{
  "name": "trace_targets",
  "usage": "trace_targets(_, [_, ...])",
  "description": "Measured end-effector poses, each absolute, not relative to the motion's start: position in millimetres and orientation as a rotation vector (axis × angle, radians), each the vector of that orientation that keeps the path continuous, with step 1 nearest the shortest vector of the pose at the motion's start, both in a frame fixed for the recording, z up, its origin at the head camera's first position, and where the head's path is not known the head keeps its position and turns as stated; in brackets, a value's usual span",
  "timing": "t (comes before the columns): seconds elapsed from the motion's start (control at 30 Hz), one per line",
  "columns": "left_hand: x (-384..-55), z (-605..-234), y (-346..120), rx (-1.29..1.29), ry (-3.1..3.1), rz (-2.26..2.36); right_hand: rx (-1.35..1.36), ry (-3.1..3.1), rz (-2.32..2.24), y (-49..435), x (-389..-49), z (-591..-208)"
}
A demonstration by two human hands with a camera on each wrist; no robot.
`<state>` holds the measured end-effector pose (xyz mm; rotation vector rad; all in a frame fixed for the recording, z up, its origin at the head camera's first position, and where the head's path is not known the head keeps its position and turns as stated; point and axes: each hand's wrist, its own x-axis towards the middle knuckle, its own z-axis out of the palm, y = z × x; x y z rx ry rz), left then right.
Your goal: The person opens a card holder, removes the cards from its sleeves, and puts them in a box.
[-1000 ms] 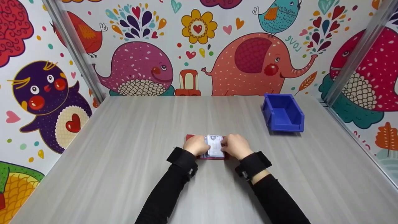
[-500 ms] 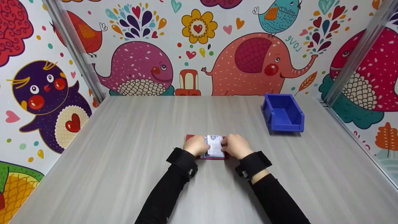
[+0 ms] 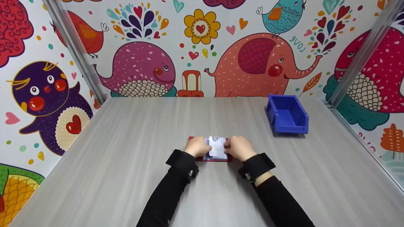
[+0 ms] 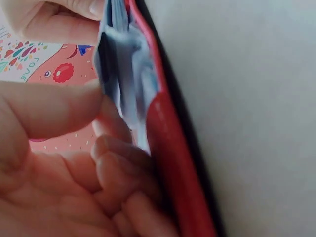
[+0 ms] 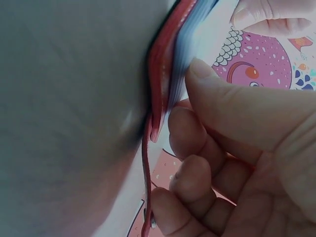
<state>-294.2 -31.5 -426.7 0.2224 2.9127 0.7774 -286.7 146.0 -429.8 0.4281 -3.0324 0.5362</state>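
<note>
Black sleeves [image 3: 159, 195] come nearest, on the near side of the wallet [image 4: 173, 148], each running into a dark strap [image 3: 183, 162] at the wrist. The wallet, red, lies on the table [image 3: 135, 135] between the two hands, its cover unfolded and its plastic-looking leaves [image 4: 127, 64] exposed.

At the wallet's left, the left hand [image 3: 197, 146] pinches the left edge of the card [image 3: 217, 147], thumb on the near face and fingers bent behind. At the wallet's right, the right hand [image 3: 240, 148] pinches the right edge of the leaves, its remaining fingers curled. Beside those fingers hangs a red strip with what looks like a stud [image 5: 152, 221].

Over the wallet's middle sits the card, white and slightly tilted; whether it is inside a pocket or only on top, I cannot tell. Judging from this, unfastening and unfolding the wallet look done, while the handling of the card seems unfinished; whether it is going in or coming out is unclear. Folding the wallet closed is not yet done.

Beyond the wallet and to its right stands the blue bin [image 3: 285, 115]; farthest behind both rises the printed wall [image 3: 202, 4].
</note>
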Motion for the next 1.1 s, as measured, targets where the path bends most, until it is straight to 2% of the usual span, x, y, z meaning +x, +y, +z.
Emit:
trace_targets(0.67, [-301, -426, -56, 0.109, 2.659, 1.106, 0.471, -3.008, 0.501, 147, -289, -432])
trace_targets(1.1, [-300, -431, -65, 0.153, 2.619, 1.213, 0.462, -3.014, 0.505, 147, -288, -432])
